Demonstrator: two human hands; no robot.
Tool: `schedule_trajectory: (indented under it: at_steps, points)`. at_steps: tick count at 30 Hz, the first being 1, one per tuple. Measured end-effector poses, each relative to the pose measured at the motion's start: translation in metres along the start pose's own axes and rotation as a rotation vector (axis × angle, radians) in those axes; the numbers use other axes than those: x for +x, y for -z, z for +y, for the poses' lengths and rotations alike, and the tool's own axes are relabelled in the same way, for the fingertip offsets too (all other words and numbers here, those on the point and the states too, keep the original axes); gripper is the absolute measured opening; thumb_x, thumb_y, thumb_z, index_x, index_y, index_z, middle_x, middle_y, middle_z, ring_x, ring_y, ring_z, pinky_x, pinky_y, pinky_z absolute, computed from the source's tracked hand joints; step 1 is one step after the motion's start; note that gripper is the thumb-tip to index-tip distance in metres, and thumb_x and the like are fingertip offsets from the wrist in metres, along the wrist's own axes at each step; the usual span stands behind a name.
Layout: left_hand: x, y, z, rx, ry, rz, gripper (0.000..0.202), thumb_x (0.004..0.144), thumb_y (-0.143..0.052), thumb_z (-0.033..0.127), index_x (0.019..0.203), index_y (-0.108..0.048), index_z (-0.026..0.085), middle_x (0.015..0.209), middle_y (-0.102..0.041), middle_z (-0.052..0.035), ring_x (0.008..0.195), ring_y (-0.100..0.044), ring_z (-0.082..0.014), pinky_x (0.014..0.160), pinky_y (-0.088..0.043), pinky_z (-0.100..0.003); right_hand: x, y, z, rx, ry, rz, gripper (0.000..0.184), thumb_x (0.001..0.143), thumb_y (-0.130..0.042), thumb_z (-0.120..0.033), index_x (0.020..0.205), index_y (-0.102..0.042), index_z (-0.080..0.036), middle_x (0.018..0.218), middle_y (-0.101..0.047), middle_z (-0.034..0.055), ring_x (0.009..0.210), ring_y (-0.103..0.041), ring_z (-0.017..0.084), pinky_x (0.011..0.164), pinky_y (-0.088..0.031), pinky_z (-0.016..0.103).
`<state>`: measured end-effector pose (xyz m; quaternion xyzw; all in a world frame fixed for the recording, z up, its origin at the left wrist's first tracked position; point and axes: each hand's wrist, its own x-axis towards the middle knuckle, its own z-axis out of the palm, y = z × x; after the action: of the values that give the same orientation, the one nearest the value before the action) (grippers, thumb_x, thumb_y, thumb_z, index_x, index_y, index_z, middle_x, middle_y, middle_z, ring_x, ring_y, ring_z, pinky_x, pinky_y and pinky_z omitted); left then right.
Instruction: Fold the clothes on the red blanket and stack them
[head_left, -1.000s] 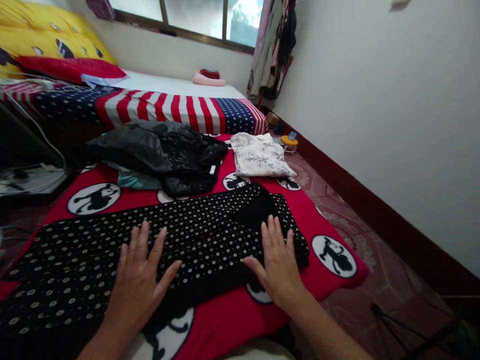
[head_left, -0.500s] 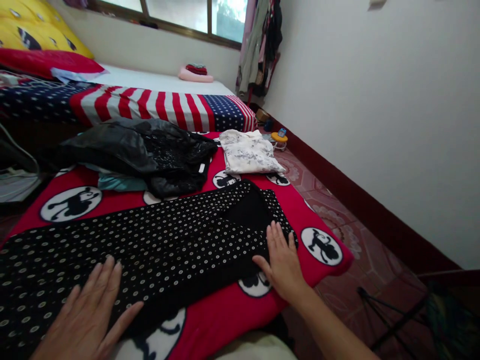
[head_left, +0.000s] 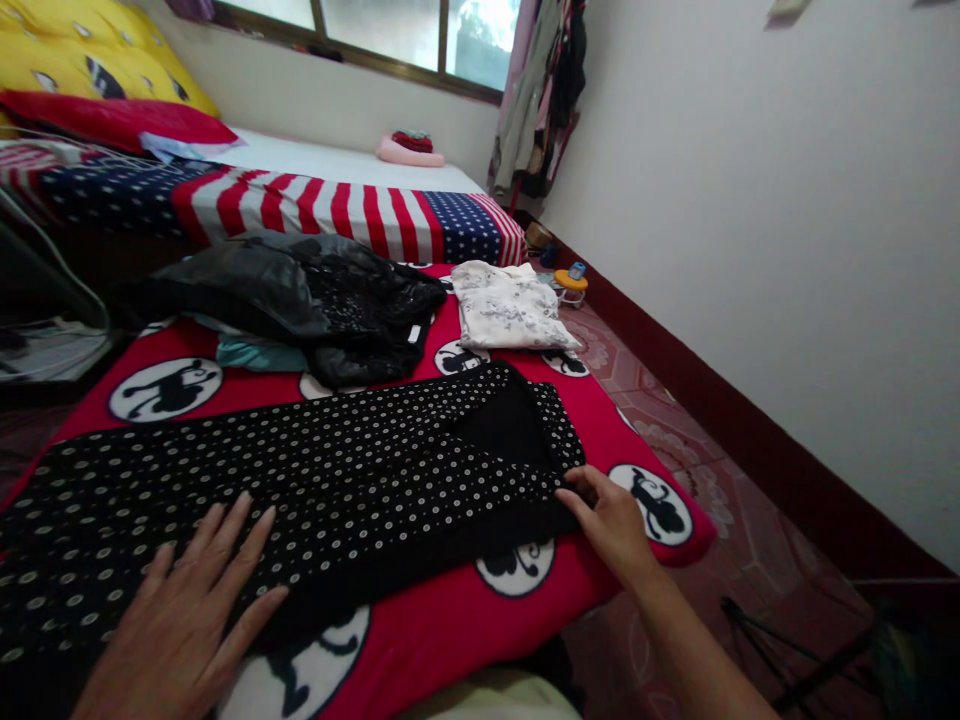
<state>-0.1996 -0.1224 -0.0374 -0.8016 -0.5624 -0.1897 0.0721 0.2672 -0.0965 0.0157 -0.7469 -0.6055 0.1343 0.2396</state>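
A long black garment with white dots (head_left: 315, 480) lies spread across a red blanket with monkey prints (head_left: 442, 620). My left hand (head_left: 187, 620) rests flat on its near left part, fingers stretched and apart. At the garment's right end my right hand (head_left: 611, 520) has its fingers curled on the edge of the cloth, pinching it near the black lining.
A heap of dark clothes (head_left: 315, 300) and a folded white printed garment (head_left: 510, 315) lie farther back on the blanket. Behind is a bed with a stars-and-stripes cover (head_left: 337, 210). A white wall (head_left: 787, 250) and tiled floor (head_left: 697, 460) run along the right.
My right hand slid from lying flat on the garment to its right edge and curled its fingers on it. My left hand moved left and nearer, staying flat.
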Motion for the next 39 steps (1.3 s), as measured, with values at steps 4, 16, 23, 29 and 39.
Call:
schedule_trajectory:
  at_steps: [4, 16, 23, 29, 39]
  points:
    - [0.001, 0.015, -0.001, 0.035, -0.024, -0.017, 0.063, 0.094, -0.037, 0.050, 0.152, -0.027, 0.028, 0.154, -0.039, -0.0083, 0.140, -0.037, -0.0330, 0.111, -0.033, -0.058, 0.005, 0.006, 0.000, -0.113, 0.019, 0.008, 0.018, 0.082, -0.057, -0.041, 0.082, -0.061, -0.024, 0.076, -0.067, 0.0021, 0.072, -0.064, 0.024, 0.065, -0.045, 0.035]
    - [0.128, 0.012, 0.085, -0.137, -0.003, -0.013, 0.051, 0.098, -0.039, 0.031, 0.147, -0.037, 0.020, 0.156, -0.034, -0.0105, 0.144, -0.031, -0.0255, 0.116, -0.028, -0.054, 0.031, -0.059, -0.181, -0.060, 0.802, -0.008, 0.064, 0.095, -0.045, -0.032, 0.153, -0.022, -0.013, 0.159, -0.024, 0.0147, 0.149, -0.016, 0.025, 0.118, -0.017, 0.052]
    - [0.123, -0.022, 0.081, -0.055, -0.029, -0.118, 0.053, 0.095, -0.045, 0.041, 0.146, -0.041, 0.026, 0.157, -0.032, -0.0073, 0.145, -0.028, -0.0292, 0.115, -0.026, -0.056, 0.046, -0.097, -0.160, -0.321, 0.699, -0.238, 0.068, 0.096, -0.042, -0.048, 0.150, -0.032, -0.007, 0.159, -0.020, 0.0172, 0.147, -0.019, 0.029, 0.116, -0.025, 0.052]
    - [0.108, -0.002, 0.076, -0.089, 0.095, -0.116, 0.062, 0.093, -0.048, 0.049, 0.149, -0.034, 0.026, 0.161, -0.023, -0.0096, 0.148, -0.018, -0.0303, 0.117, -0.020, -0.056, 0.041, -0.095, -0.154, -0.286, 0.789, -0.054, 0.064, 0.097, -0.039, -0.042, 0.153, -0.025, -0.012, 0.158, -0.024, 0.0158, 0.147, -0.018, 0.030, 0.115, -0.019, 0.059]
    - [0.067, 0.037, 0.009, -0.082, 0.318, -0.001, 0.057, 0.093, -0.048, 0.047, 0.145, -0.039, 0.025, 0.158, -0.028, -0.0128, 0.146, -0.025, -0.0304, 0.116, -0.025, -0.054, 0.052, -0.119, -0.125, -0.175, 0.943, 0.064, 0.062, 0.098, -0.030, -0.049, 0.150, -0.030, -0.016, 0.153, -0.037, 0.0156, 0.140, -0.035, 0.034, 0.100, -0.040, 0.061]
